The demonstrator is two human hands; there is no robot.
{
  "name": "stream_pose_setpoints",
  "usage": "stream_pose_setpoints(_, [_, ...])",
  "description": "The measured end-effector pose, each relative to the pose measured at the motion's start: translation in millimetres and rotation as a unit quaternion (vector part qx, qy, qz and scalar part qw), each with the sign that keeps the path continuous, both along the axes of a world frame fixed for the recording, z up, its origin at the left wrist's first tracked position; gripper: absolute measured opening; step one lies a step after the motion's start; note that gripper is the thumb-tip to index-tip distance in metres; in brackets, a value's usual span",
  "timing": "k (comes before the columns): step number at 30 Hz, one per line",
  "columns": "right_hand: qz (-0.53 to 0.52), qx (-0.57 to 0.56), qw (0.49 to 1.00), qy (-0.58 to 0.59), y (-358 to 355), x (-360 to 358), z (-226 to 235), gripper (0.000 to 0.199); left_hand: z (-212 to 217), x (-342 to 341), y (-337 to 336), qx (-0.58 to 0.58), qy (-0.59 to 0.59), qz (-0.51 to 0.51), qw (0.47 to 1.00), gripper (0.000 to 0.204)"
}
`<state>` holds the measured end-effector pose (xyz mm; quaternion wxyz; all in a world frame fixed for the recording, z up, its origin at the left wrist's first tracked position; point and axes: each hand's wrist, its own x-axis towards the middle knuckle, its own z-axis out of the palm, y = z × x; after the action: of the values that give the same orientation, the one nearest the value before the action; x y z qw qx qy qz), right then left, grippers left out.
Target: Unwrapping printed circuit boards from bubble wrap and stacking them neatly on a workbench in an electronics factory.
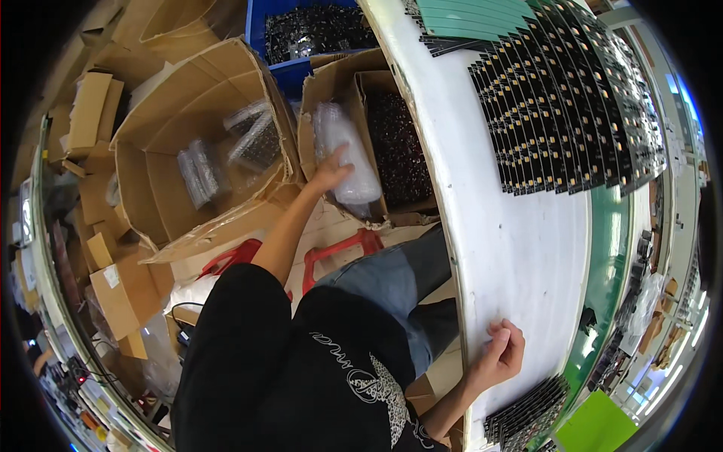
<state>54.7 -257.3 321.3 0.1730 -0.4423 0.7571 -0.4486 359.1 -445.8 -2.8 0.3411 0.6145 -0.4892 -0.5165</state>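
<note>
My left hand (331, 172) reaches down to a bundle of clear plastic bags (354, 181) that lies in a narrow cardboard box (309, 113). Thumb and forefinger are apart against the plastic, and the tips of the other fingers are hard to see. On the near part of the white tabletop (489, 256) rests my right hand (498, 355), its fingers curled in and the thumb against them, with nothing visible inside. Close to that hand sits a stack of black strips (527, 410) at the table's near edge.
Many black circuit strips with small pale chips (565, 113) are fanned out at the table's far end. Left of me, a large open carton (143, 188) holds clear plastic packs (199, 173). Beyond stands a blue crate (260, 22). Red stools (343, 252) are near my legs.
</note>
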Motion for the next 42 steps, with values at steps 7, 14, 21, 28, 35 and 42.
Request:
stream_pose_setpoints(7, [0.012, 0.003, 0.999, -0.030, 1.0, -1.0, 4.5, 0.011, 56.1, -41.4, 2.6, 0.105, -0.510, -0.178, 0.835, 0.088])
stream_pose_setpoints(14, [0.034, -0.042, 0.996, -0.071, 4.0, -4.0, 0.6, 0.010, 61.2, -34.4, 8.0, 0.072, -0.454, -0.307, 0.834, 0.074])
stream_pose_setpoints(21, [0.047, -0.038, 0.996, -0.060, -1.0, -3.6, 1.9, 0.009, -2.1, -61.4, 6.9, 0.075, -0.454, -0.393, 0.796, 0.076])
stream_pose_setpoints(28, [0.014, 0.009, 1.000, -0.021, -5.5, -3.7, 5.3, 0.006, -49.2, -80.3, 26.3, 0.021, -0.553, -0.365, 0.749, 0.050])
stream_pose_setpoints(35, [0.069, -0.110, 0.991, 0.026, -4.6, -19.8, 4.7, 0.008, -9.5, -58.4, 20.7, -0.130, -0.273, -0.433, 0.849, 0.044])
stream_pose_setpoints(42, [0.072, -0.176, 0.982, 0.014, 10.1, -25.6, 6.3, 0.009, 197.4, -96.6, 68.4, 0.060, -0.249, -0.463, 0.849, 0.027])
